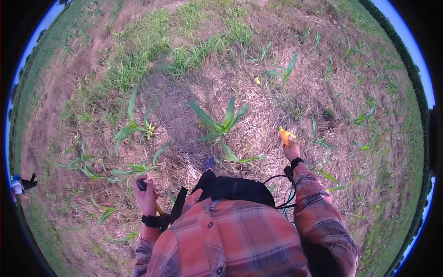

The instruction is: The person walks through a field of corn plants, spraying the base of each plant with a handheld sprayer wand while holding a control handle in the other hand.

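Note:
My right hand (291,151) is closed around the orange-yellow handle of a spray wand (284,136). Its thin lance stretches forward and slightly left, ending in a yellow nozzle (257,81) near a young corn-like plant (287,69). Down at my left side, my left hand (146,197) grips a lever with a black end (141,185); a yellow part of it shows by the wrist. Whether any spray leaves the nozzle, I cannot make out. In front of my body, another broad-leaved plant (225,122) grows from the straw.
Dry straw and several young plants cover the ground. Green grass (198,53) grows ahead. My shoe (209,163) stands close to a small plant (240,158). A black hose (291,191) loops by my right forearm. Another person (18,185) is at the far left edge.

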### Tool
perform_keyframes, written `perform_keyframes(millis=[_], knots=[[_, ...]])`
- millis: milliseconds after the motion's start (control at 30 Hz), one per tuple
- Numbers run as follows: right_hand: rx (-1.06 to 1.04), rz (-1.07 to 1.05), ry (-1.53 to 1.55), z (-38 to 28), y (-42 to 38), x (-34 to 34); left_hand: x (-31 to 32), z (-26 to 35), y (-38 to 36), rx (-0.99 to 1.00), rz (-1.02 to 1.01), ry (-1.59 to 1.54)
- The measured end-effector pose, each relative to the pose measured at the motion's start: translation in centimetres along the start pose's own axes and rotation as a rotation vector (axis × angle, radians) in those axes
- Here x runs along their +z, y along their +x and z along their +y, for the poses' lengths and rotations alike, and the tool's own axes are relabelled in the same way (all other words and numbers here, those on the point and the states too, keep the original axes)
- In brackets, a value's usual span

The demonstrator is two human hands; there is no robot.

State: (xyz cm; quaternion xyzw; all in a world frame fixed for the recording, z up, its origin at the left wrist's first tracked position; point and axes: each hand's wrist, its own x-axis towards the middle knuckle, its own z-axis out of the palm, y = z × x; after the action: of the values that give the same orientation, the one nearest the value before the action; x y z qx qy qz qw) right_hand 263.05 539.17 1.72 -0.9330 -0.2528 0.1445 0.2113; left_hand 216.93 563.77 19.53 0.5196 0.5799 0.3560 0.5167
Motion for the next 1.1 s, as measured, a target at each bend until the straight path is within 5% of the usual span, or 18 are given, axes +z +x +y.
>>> perform_keyframes(millis=[300,633,833,900,1100], knots=[[-0.429,-0.462,0.154,-16.8,-0.6,6.9,-0.8,0.4,7.2,0.023,-0.061,0.034],[-0.419,-0.666,0.064,-21.1,-3.5,5.0,2.7,4.6,11.7,0.011,-0.212,0.044],[-0.222,-0.376,0.239,-13.7,-1.1,5.9,8.5,3.8,14.6,0.047,-0.305,0.081],[0.172,-0.408,0.334,-11.7,-0.5,3.2,11.0,4.8,15.4,0.073,-0.336,0.106],[0.422,-0.034,0.518,2.4,-3.5,1.4,22.3,7.1,17.6,0.182,-0.472,0.187]])
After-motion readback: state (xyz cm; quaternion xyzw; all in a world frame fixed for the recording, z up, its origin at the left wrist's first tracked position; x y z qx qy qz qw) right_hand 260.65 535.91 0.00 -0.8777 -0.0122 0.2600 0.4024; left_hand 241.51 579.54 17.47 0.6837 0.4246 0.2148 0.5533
